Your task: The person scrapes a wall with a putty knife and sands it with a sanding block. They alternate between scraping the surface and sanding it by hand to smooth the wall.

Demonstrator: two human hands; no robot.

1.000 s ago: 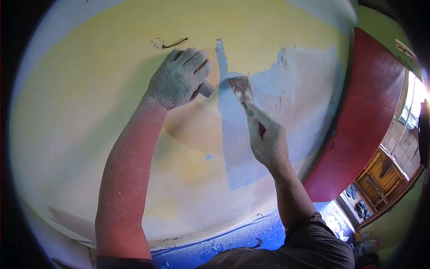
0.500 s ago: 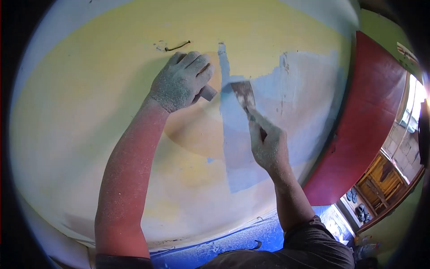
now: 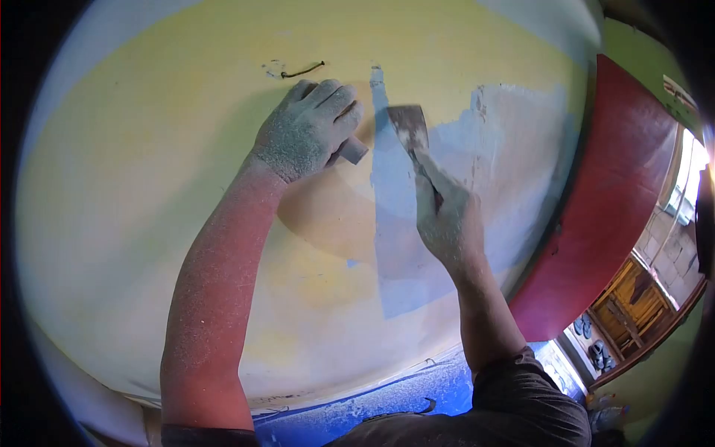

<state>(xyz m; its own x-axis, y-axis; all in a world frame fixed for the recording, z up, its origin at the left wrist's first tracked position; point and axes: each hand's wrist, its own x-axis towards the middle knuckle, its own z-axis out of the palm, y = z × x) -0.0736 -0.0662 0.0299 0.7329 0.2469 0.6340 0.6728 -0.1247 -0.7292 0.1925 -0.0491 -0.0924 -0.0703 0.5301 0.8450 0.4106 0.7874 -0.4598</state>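
Observation:
My left hand (image 3: 309, 130), coated in pale dust, is up against the painted wall (image 3: 313, 298) with its fingers closed. A small grey flat-ended piece (image 3: 353, 150) sticks out below the fingers; its kind cannot be made out. My right hand (image 3: 450, 212) is wrapped round the handle of a putty knife (image 3: 409, 127). The blade points up, its edge at the border between the yellow paint and a light-blue patch (image 3: 447, 179). A narrow blue strip (image 3: 379, 93) runs upward just left of the blade.
A short dark wire (image 3: 303, 70) sticks out of the wall above my left hand. To the right stands a red door-like panel (image 3: 596, 194). Dusty blue sheeting (image 3: 387, 402) lies below the wall. Shoes (image 3: 599, 355) and a wooden door (image 3: 633, 298) show at the far right.
The putty knife has moved slightly upward along the wall with my right hand. My left hand stays closed in nearly the same place, and the view has shifted a little.

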